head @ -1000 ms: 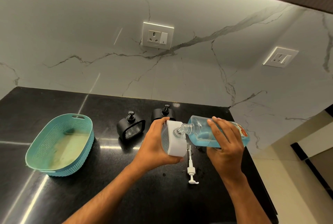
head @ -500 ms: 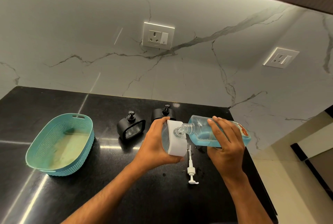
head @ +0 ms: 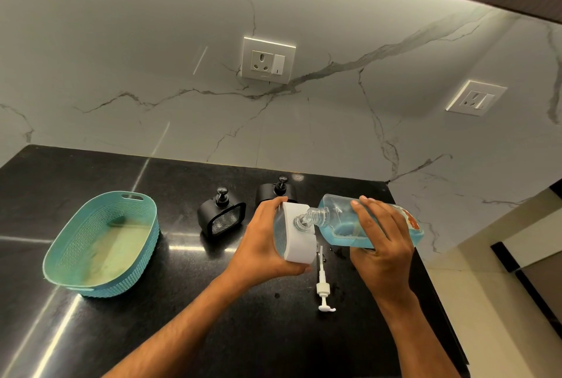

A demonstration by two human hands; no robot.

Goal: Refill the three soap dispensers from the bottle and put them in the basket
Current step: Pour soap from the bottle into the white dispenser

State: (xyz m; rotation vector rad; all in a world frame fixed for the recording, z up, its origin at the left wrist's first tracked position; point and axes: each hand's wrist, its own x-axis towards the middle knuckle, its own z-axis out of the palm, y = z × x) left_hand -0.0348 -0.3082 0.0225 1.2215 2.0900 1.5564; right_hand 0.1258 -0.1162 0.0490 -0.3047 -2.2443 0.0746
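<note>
My left hand (head: pixel 261 245) grips a white soap dispenser (head: pixel 299 241) held above the black counter, its top opening facing the bottle. In my right hand (head: pixel 380 244) is a clear bottle (head: pixel 343 225) of blue liquid, tipped on its side with its neck at the dispenser's opening. The dispenser's white pump (head: pixel 323 289) lies loose on the counter just below. Two black dispensers stand behind: one (head: pixel 220 215) left of my left hand, another (head: pixel 275 192) partly hidden by it. A teal basket (head: pixel 60 262) with nothing in it sits at the left.
The black counter (head: pixel 182 301) ends at a marble wall behind and drops off at its right edge. Two wall sockets (head: pixel 267 60) (head: pixel 476 98) are set in the marble.
Both hands hold nearly the same pose; the bottle stays tipped at the dispenser's opening with only slight shifts.
</note>
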